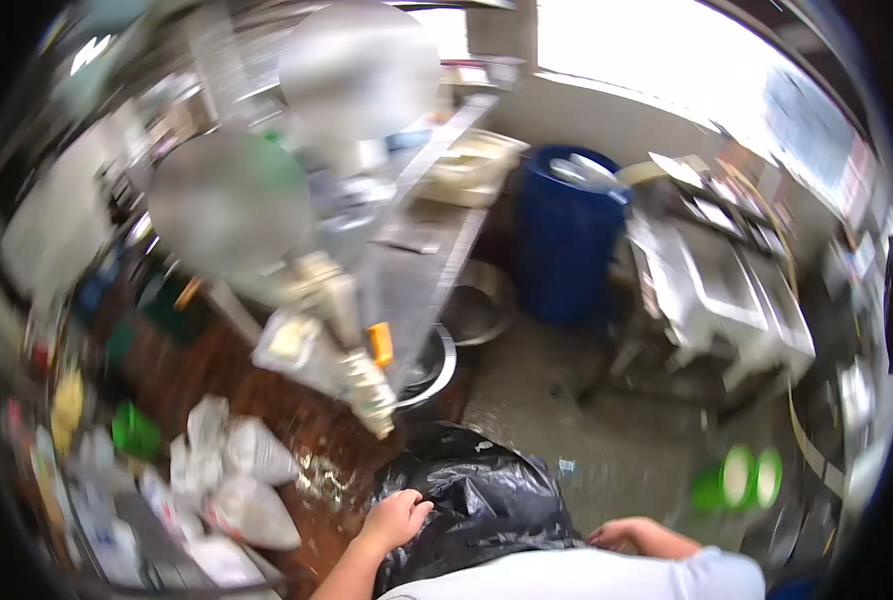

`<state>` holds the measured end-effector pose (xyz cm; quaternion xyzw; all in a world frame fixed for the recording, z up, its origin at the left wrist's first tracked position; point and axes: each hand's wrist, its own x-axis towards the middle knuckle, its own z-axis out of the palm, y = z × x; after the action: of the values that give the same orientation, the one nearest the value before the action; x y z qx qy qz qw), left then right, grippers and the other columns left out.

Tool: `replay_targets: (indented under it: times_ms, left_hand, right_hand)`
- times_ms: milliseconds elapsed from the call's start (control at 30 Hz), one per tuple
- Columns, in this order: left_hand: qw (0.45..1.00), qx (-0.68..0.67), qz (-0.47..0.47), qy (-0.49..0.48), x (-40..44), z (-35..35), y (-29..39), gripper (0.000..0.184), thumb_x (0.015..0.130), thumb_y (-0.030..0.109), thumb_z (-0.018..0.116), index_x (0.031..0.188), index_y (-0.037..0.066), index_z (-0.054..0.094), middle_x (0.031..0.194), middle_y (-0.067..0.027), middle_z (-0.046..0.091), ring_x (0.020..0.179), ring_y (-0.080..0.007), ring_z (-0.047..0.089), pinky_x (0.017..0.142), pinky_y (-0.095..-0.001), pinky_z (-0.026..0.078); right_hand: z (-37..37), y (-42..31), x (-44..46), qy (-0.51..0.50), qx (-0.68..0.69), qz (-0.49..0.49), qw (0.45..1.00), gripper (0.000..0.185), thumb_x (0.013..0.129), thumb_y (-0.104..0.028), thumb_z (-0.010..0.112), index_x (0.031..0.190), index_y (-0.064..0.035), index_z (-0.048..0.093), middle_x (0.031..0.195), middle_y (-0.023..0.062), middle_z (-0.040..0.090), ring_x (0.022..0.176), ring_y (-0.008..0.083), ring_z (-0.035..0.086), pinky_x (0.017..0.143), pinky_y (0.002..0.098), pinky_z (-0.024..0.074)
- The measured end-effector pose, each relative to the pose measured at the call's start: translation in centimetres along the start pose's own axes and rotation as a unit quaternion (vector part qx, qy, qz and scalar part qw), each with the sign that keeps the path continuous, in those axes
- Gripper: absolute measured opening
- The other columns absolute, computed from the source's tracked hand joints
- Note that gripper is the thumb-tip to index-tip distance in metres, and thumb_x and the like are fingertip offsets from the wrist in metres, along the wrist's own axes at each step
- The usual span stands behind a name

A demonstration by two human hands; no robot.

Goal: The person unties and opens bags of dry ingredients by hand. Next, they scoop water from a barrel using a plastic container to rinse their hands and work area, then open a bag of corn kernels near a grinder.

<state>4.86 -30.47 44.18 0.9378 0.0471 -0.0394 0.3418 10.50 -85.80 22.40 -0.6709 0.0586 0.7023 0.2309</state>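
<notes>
Your white fabric shirt (pixel 567 578) is bordering a shiny, crinkled black plastic bag (pixel 482 500), which is lying before you, seemingly for easy reach. Your left grip (pixel 397 520) is resting against it, your right grip (pixel 617 535) hanging nearby; I cannot tell whether either is pinching.

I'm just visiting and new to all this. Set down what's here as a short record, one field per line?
Left hand: at the black plastic bag; the left hand has its fingers curled, grip unclear
Right hand: by the bag's other side; the right hand is partly hidden by the white clothing
Left side: pale filled bags on the floor
Ahead: a long table with an orange object near its end
Right side: a blue barrel, then a metal sink
Picture: blurred
</notes>
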Motion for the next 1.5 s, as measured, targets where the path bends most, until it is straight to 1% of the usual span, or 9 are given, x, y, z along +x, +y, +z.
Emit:
replay_targets:
  times_ms: [133,167,300,433,633,767,933,1167,1500]
  left_hand:
    - [0.988,0.06,0.011,-0.143,8.6,5.5,5.9,0.041,0.094,0.04,0.067,0.105,0.0,0.071,0.099,-0.0243,0.073,0.095,-0.0417,0.07,0.086,-0.0494,0.054]
    - [0.981,0.076,0.038,-0.175,10.3,7.1,6.7,0.041,0.094,0.04,0.067,0.105,0.0,0.071,0.099,-0.0243,0.073,0.095,-0.0417,0.07,0.086,-0.0494,0.054]
    - [0.951,0.21,0.036,-0.224,14.7,10.8,10.3,0.045,0.094,0.041,0.067,0.109,-0.001,0.072,0.105,-0.0279,0.072,0.102,-0.0429,0.07,0.09,-0.0495,0.054]
    - [0.948,0.164,0.041,-0.269,18.9,14.2,15.3,0.039,0.095,0.036,0.066,0.104,-0.002,0.072,0.103,-0.0294,0.071,0.101,-0.0437,0.07,0.089,-0.0508,0.054]
    - [0.917,0.186,0.09,-0.341,29.3,19.0,20.5,0.04,0.096,0.038,0.065,0.106,0.0,0.073,0.104,-0.0269,0.072,0.102,-0.0433,0.069,0.091,-0.049,0.055]
    - [0.903,0.165,0.078,-0.388,37.1,23.1,21.8,0.04,0.097,0.037,0.062,0.112,0.001,0.073,0.112,-0.0253,0.072,0.108,-0.0401,0.069,0.094,-0.047,0.054]
    - [0.832,0.25,0.093,-0.486,45.2,28.7,14.0,0.045,0.096,0.037,0.06,0.12,0.001,0.072,0.122,-0.0236,0.07,0.118,-0.0386,0.066,0.102,-0.0461,0.051]
    - [0.887,0.225,-0.046,-0.402,52.7,21.6,18.6,0.045,0.096,0.039,0.063,0.116,-0.001,0.072,0.12,-0.0251,0.07,0.116,-0.039,0.067,0.1,-0.047,0.052]
    - [0.987,0.027,-0.089,-0.128,56.9,19.1,17.1,0.037,0.096,0.033,0.066,0.109,-0.001,0.071,0.103,-0.0268,0.072,0.1,-0.0419,0.07,0.089,-0.0463,0.055]
  right_hand:
    - [0.7,18.2,2.5,0.044,0.119,0.07,0.989,0.068,0.091,-0.048,0.073,0.145,-0.0091,0.058,0.148,0.0141,0.058,0.127,0.0346,0.06,0.105,0.0524,0.051]
    - [1.1,19.3,-1.2,0.127,0.169,0.128,0.969,0.06,0.092,-0.05,0.071,0.135,-0.0078,0.066,0.144,0.011,0.062,0.113,0.0311,0.069,0.093,0.0508,0.0566]
    - [1.1,27.7,-4.7,0.309,0.279,0.183,0.891,0.05,0.092,-0.046,0.072,0.113,-0.0001,0.073,0.11,0.0148,0.075,0.08,0.0271,0.073,0.066,0.0464,0.0589]
    - [-4.2,28.9,-6.6,0.504,0.187,0.118,0.835,0.043,0.092,-0.04,0.069,0.105,0.0017,0.072,0.087,0.0141,0.074,0.072,0.0213,0.071,0.067,0.0393,0.0576]
    - [-11.9,17.1,-9.5,0.585,0.422,-0.158,0.675,0.027,0.098,-0.022,0.064,0.116,-0.0017,0.069,0.094,0.0059,0.073,0.07,0.0152,0.068,0.065,0.0334,0.0557]
    - [-15.3,12.4,-10.4,0.456,0.386,-0.208,0.774,0.032,0.101,-0.022,0.064,0.125,-0.0023,0.067,0.102,0.0079,0.074,0.089,0.015,0.07,0.082,0.0329,0.0574]
    - [-19.6,19.1,-3.5,0.275,0.173,-0.028,0.945,0.036,0.087,-0.033,0.074,0.111,-0.0056,0.076,0.101,0.0088,0.077,0.097,0.0226,0.07,0.088,0.0399,0.0548]
    - [-38.5,5.0,-13.1,0.566,0.109,-0.074,0.814,0.04,0.093,-0.035,0.067,0.117,-0.0029,0.072,0.111,0.0197,0.074,0.109,0.0338,0.071,0.095,0.0425,0.055]
    - [-62.0,-23.1,-17.3,0.512,-0.021,-0.383,0.768,0.048,0.093,-0.025,0.073,0.133,-0.0017,0.061,0.118,0.0211,0.07,0.111,0.0352,0.068,0.096,0.042,0.0543]
